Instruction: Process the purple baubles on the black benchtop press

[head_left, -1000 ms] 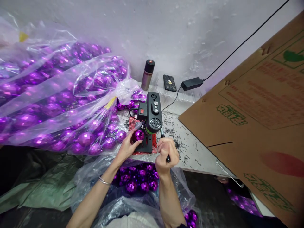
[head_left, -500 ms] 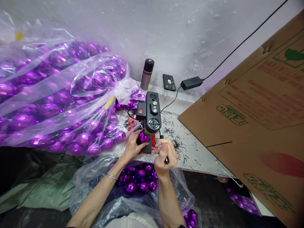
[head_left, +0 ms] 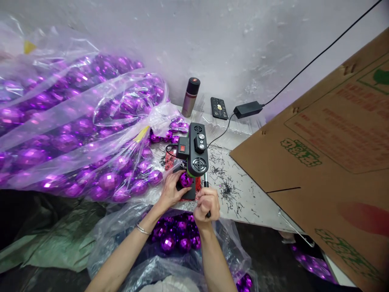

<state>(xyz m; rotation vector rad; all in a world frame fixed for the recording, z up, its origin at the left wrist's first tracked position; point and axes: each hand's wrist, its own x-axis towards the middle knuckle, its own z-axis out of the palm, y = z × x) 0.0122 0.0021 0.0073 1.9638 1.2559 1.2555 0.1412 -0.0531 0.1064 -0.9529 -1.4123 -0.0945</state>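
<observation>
My left hand (head_left: 170, 190) pinches a shiny purple faceted ball (head_left: 186, 179) between thumb and fingers. The ball sits under the front end of a black bench press machine (head_left: 198, 150) with a round vent, silver buttons and a side box with a red switch. On the machine's right side, my right hand (head_left: 207, 205) is closed in a fist around the black grip of its lever (head_left: 206, 184). A dark base plate (head_left: 190, 194) shows below the ball, over something red. The ball's underside and the contact point above it are partly hidden.
A big clear bag (head_left: 75, 121) of purple balls fills the left. More balls (head_left: 176, 235) lie in plastic at my lap. Behind stand a spray can (head_left: 191, 97), a phone (head_left: 219, 108) and a power adapter (head_left: 248, 109). Black bits (head_left: 227, 188) litter the table; a carton (head_left: 328, 162) leans right.
My right hand and the lever grip have swung a little left and toward me. The left hand stays on the ball under the machine. The whole view has shifted slightly.
</observation>
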